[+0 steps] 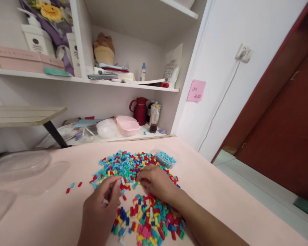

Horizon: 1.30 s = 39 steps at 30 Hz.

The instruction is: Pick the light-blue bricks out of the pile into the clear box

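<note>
At center, the left hand is pinching a white brick; the right hand is hiding its grip. A center-right tub is holding blue bricks; mixed bricks are lying loose.

Head-worn view, forward and down over hands

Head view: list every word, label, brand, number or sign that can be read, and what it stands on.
"250", apparently: handwritten on the square pink paper note; the characters below are unclear.
Too small or blurred to read: the black print on the white plastic pump bottle, the white pouch and the white bottle beside the purple wrapping; the lettering on the pink box.
</note>
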Each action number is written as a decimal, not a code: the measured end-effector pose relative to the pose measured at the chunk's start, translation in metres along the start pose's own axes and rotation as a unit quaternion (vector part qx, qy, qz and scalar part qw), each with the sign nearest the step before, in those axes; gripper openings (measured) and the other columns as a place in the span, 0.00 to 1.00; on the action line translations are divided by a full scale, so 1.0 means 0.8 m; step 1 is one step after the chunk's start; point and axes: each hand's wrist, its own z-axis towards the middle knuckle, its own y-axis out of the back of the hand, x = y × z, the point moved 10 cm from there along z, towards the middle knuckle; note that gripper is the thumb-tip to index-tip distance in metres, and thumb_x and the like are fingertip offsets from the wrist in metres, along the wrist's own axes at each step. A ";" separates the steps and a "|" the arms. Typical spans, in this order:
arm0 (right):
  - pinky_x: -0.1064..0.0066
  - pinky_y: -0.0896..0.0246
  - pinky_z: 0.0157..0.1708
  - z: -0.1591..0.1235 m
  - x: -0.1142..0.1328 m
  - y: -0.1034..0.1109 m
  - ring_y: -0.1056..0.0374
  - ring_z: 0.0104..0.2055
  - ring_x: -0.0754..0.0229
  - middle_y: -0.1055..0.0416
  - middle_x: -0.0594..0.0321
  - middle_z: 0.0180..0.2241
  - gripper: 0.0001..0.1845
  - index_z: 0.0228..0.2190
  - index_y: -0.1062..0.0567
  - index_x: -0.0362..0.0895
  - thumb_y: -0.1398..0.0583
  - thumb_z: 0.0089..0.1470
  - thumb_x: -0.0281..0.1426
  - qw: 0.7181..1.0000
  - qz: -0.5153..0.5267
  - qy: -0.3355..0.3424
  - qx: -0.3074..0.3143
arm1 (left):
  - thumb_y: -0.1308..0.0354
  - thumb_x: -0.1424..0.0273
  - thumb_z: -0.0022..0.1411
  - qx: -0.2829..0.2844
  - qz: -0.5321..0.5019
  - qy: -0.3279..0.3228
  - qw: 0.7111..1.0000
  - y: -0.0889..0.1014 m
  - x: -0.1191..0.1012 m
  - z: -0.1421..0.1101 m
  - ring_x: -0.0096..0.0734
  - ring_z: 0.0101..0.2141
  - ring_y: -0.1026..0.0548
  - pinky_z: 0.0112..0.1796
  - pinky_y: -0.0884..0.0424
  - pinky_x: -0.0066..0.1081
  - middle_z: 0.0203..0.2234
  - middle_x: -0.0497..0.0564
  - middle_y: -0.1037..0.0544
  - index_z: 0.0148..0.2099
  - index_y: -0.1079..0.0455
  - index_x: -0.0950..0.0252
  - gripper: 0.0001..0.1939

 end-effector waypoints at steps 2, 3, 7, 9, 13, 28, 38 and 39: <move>0.70 0.42 0.46 0.001 -0.002 -0.004 0.31 0.43 0.58 0.23 0.61 0.37 0.14 0.36 0.21 0.47 0.43 0.53 0.22 1.000 -0.018 0.000 0.005 | 0.45 0.57 0.57 0.007 0.006 -0.008 1.000 -0.001 0.001 0.001 0.23 0.16 0.29 0.16 0.35 0.19 0.17 0.42 0.26 0.36 0.25 0.60 0.14; 0.70 0.42 0.46 0.002 -0.003 -0.005 0.31 0.43 0.58 0.23 0.61 0.37 0.14 0.37 0.21 0.48 0.43 0.53 0.21 1.000 -0.023 -0.001 0.007 | 0.45 0.57 0.57 0.014 0.011 -0.014 1.000 -0.003 0.001 0.001 0.24 0.16 0.29 0.16 0.34 0.19 0.17 0.43 0.26 0.36 0.25 0.60 0.14; 0.69 0.43 0.47 0.002 -0.011 -0.007 0.32 0.44 0.58 0.23 0.62 0.38 0.15 0.37 0.21 0.48 0.42 0.51 0.21 0.999 -0.029 -0.022 0.019 | 0.44 0.57 0.57 0.045 0.024 -0.031 0.998 -0.010 0.000 0.001 0.25 0.17 0.27 0.19 0.31 0.20 0.18 0.43 0.24 0.37 0.25 0.60 0.14; 0.69 0.44 0.48 0.001 -0.016 -0.009 0.32 0.45 0.57 0.23 0.62 0.39 0.16 0.38 0.21 0.48 0.42 0.50 0.21 0.999 -0.030 -0.034 0.025 | 0.44 0.57 0.57 0.045 0.021 -0.032 0.998 -0.011 -0.001 0.000 0.24 0.17 0.27 0.19 0.31 0.20 0.18 0.43 0.25 0.37 0.25 0.60 0.14; 0.69 0.44 0.49 0.000 -0.017 -0.012 0.32 0.46 0.57 0.24 0.61 0.41 0.17 0.40 0.21 0.48 0.43 0.51 0.22 0.998 -0.040 -0.037 0.031 | 0.45 0.57 0.58 0.019 0.017 -0.018 1.000 -0.007 -0.005 -0.003 0.24 0.17 0.28 0.17 0.33 0.19 0.17 0.43 0.25 0.36 0.24 0.60 0.14; 0.75 0.45 0.28 -0.006 -0.008 -0.011 0.36 0.26 0.66 0.27 0.66 0.25 0.08 0.32 0.21 0.43 0.35 0.46 0.30 0.869 0.470 -0.156 -0.021 | 0.44 0.62 0.59 0.058 0.053 -0.129 0.989 -0.028 0.001 0.000 0.26 0.23 0.23 0.24 0.27 0.22 0.28 0.48 0.20 0.41 0.24 0.58 0.11; 0.78 0.43 0.24 -0.009 0.005 -0.029 0.33 0.23 0.68 0.26 0.61 0.24 0.19 0.32 0.20 0.38 0.28 0.38 0.36 0.697 0.690 -0.195 -0.001 | 0.42 0.64 0.59 0.035 0.055 -0.173 0.983 -0.021 -0.017 -0.002 0.28 0.29 0.23 0.29 0.24 0.26 0.39 0.53 0.23 0.46 0.26 0.59 0.13; 0.78 0.43 0.24 -0.009 0.006 -0.031 0.34 0.23 0.68 0.26 0.61 0.24 0.19 0.33 0.20 0.38 0.28 0.38 0.36 0.693 0.694 -0.194 0.004 | 0.42 0.64 0.59 0.042 0.057 -0.178 0.981 -0.023 -0.019 -0.003 0.28 0.29 0.23 0.29 0.24 0.26 0.38 0.52 0.23 0.45 0.26 0.58 0.12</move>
